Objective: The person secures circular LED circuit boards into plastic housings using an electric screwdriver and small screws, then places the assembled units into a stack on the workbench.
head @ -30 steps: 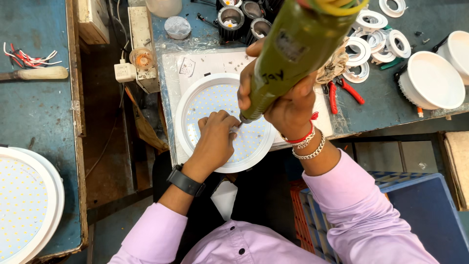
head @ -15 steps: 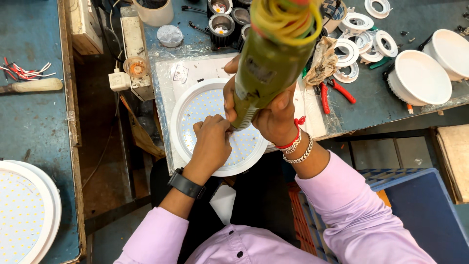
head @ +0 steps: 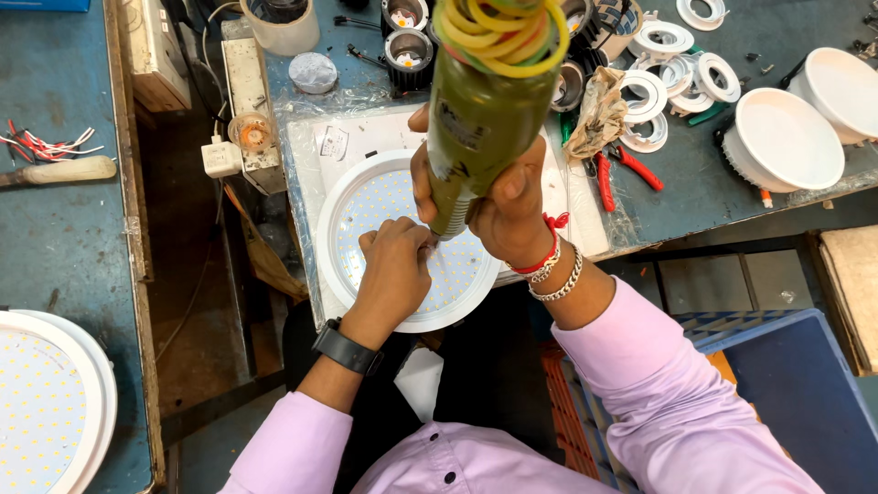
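R hand (head: 512,206) is wrapped tight round the olive-green cylindrical power screwdriver (head: 480,119), its top bound w/ yellow rubber bands, tip down on the round white LED panel light (head: 402,240). L hand (head: 395,265) is curled w/ fingertips pressed together right at the driver tip, prob pinching a small screw, too small to tell. The light sits on a white sheet near the front edge of the blue workbench (head: 695,197). Vs 1 s ago: driver tip has shifted left over the panel, toward its centre, and L hand has moved w/ it, so work seems to be on a new fixing point; grip is unchanged. Right of the light: red-handled pliers (head: 608,178), white trim rings (head: 658,69), a white round housing (head: 786,137). Far left of it: another white LED panel (head: 46,402).
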